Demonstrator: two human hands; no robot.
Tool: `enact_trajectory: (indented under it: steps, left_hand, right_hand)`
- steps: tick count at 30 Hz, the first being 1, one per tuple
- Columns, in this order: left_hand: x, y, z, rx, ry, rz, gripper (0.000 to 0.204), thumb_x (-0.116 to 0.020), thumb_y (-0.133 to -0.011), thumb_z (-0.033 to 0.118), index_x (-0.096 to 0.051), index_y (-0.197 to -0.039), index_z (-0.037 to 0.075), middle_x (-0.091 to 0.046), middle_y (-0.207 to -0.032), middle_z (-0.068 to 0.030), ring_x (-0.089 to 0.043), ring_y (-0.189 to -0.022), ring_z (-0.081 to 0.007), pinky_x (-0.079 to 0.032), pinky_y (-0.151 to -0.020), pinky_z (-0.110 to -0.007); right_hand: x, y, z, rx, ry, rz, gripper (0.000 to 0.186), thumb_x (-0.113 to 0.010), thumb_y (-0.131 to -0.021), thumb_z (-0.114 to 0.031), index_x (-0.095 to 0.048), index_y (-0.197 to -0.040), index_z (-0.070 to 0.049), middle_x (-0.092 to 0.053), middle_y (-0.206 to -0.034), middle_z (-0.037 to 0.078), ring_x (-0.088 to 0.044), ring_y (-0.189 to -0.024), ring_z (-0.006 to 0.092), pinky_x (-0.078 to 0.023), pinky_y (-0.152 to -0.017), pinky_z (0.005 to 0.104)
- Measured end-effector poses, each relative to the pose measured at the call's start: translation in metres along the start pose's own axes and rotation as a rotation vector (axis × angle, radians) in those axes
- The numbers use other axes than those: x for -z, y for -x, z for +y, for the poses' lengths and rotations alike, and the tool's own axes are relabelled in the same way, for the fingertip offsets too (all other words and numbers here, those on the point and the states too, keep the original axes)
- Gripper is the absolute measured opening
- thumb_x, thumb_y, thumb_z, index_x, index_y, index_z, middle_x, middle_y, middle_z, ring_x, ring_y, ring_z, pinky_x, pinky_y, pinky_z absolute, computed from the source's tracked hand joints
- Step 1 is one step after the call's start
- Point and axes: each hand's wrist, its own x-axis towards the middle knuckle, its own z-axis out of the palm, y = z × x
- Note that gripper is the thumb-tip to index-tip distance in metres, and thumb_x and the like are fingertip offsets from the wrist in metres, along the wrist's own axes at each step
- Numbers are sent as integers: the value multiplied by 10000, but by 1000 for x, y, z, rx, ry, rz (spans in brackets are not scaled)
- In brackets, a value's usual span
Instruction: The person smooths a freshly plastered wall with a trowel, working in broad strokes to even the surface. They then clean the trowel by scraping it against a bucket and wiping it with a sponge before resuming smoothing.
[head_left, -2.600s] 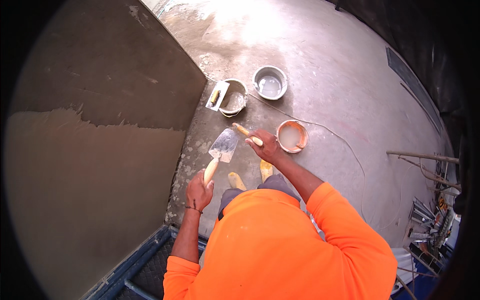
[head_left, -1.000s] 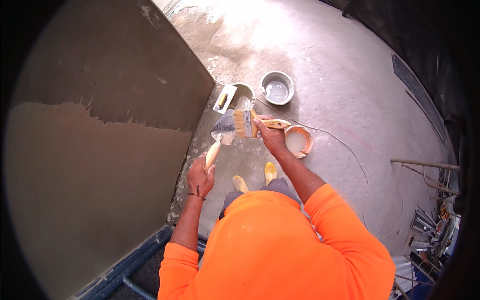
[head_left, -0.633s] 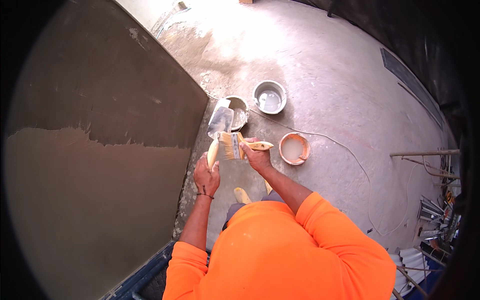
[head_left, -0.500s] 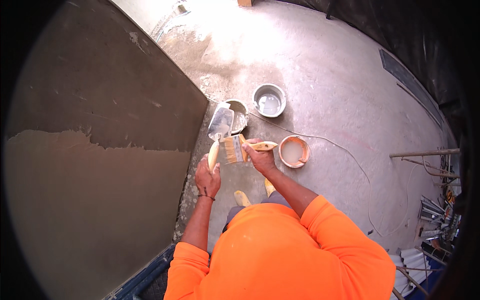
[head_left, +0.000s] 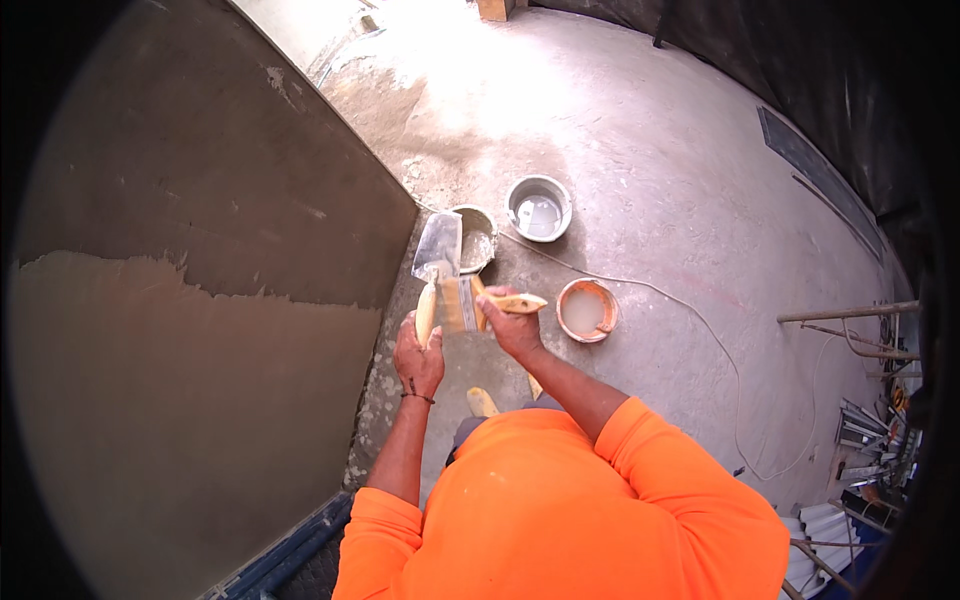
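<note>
My left hand (head_left: 418, 355) holds a trowel (head_left: 438, 243) by its pale wooden handle, blade pointing away from me. My right hand (head_left: 513, 325) grips a wide paintbrush (head_left: 460, 305) with a wooden handle, its blurred bristles at the neck of the trowel. Just behind the blade, a bucket (head_left: 480, 240) holds grey mix; part of it is hidden. A second grey bucket (head_left: 538, 215) with liquid stands beyond, and an orange-lined bucket (head_left: 585, 308) of cloudy liquid stands right of my brush hand.
A partly plastered wall (head_left: 200, 370) rises at the left, above blue metal bars (head_left: 310, 530). A cable (head_left: 700, 320) snakes across the concrete floor (head_left: 660, 200). Metal poles (head_left: 830, 312) and piled scrap (head_left: 870, 440) line the right edge. Dark sheeting (head_left: 810, 80) hangs at the upper right.
Earlier the brush was held higher with mostly its handle showing; it has since swung round to the trowel. Both hands keep their tools. The buckets appear lower in the view.
</note>
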Motion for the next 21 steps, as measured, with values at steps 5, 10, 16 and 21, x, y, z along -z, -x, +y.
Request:
enact_trajectory:
  steps: [5, 10, 16, 21]
  left_hand:
    - [-1, 4, 5, -78, 27, 21, 546, -761, -868, 144, -575, -1355, -17, -658, -1278, -238, -646, -1171, -406, -503, -1013, -452]
    - [2, 6, 3, 3, 64, -14, 535, -752, -871, 143, -577, -1351, -17, -655, -1288, -233, -641, -1183, -403, -497, -1027, -446]
    - [20, 23, -5, -156, -109, -45, 542, -752, -869, 159, -572, -1360, 13, -660, -1214, -220, -651, -1112, -410, -518, -963, -466]
    - [41, 45, -6, -121, -236, -129, 537, -754, -870, 170, -575, -1357, 35, -657, -1141, -205, -660, -1037, -413, -536, -882, -497]
  right_hand:
    - [-4, -11, -13, 47, 42, 59, 245, -749, -979, -261, -674, -1075, -49, -730, -941, 38, -674, -830, 113, -546, -736, 302]
    - [3, 13, -17, -82, -79, -78, 283, -779, -953, -246, -685, -1137, -53, -738, -996, 38, -680, -900, 96, -553, -795, 286]
    - [28, -43, -13, 12, 104, -144, 263, -830, -908, -236, -733, -1056, -41, -762, -938, 61, -690, -840, 98, -571, -729, 286]
    - [36, -52, -13, 65, 202, -71, 226, -822, -908, -193, -720, -1028, -31, -767, -971, 80, -695, -890, 100, -575, -755, 289]
